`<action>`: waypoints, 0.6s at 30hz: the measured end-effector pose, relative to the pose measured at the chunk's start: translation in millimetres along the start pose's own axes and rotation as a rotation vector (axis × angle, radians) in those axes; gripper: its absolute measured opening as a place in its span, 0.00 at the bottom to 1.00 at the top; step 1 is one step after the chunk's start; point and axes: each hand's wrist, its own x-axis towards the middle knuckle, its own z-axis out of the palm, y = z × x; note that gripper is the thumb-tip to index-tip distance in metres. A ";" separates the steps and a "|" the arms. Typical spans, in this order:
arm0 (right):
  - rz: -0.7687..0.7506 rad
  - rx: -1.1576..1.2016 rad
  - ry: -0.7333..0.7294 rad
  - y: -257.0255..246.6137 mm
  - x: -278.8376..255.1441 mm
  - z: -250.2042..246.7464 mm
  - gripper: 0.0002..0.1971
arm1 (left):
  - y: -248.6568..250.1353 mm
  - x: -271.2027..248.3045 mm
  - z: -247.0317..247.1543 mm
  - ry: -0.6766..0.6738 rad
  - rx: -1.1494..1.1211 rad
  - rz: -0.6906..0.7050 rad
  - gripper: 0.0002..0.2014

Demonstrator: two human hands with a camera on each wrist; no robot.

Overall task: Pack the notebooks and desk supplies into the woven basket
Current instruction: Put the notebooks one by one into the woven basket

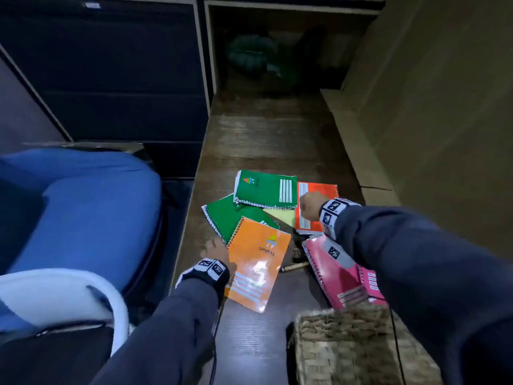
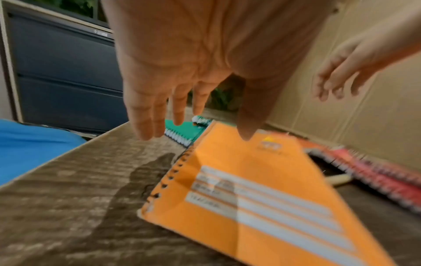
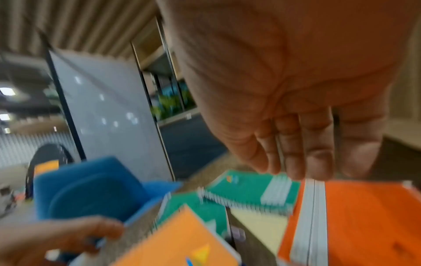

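Observation:
Several spiral notebooks lie scattered on the wooden desk (image 1: 249,140): two green ones (image 1: 263,190), an orange one (image 1: 258,262), a red-orange one (image 1: 319,195) and a pink one (image 1: 341,276). The woven basket (image 1: 347,343) stands at the near right. My left hand (image 1: 213,247) hovers with straight fingers (image 2: 145,126) by the spiral edge of the orange notebook (image 2: 262,207) and holds nothing. Above the red-orange notebook (image 3: 364,216) hangs my right hand (image 3: 314,172), its fingers relaxed and empty; it also shows as the right hand (image 2: 337,79) in the left wrist view.
A yellow pad (image 1: 280,216) peeks out between the notebooks. A pen-like stick (image 1: 294,266) and a small dark clip (image 1: 297,254) lie between the orange and pink notebooks. A blue chair (image 1: 83,212) stands left of the desk, a wall panel (image 1: 430,120) on the right.

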 end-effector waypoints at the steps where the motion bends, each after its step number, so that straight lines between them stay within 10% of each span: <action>1: 0.009 -0.026 -0.041 -4.3 8.0 4.2 0.12 | 3.2 2.0 1.0 0.012 -0.004 -0.033 0.37; 10: -0.072 -0.001 0.018 -19.1 76.9 43.3 0.22 | -2.0 23.0 15.3 -0.040 -0.235 -0.059 0.36; 18: -0.218 -0.120 0.093 -13.9 82.6 48.5 0.13 | -27.6 -40.4 -17.1 0.079 -0.819 0.181 0.07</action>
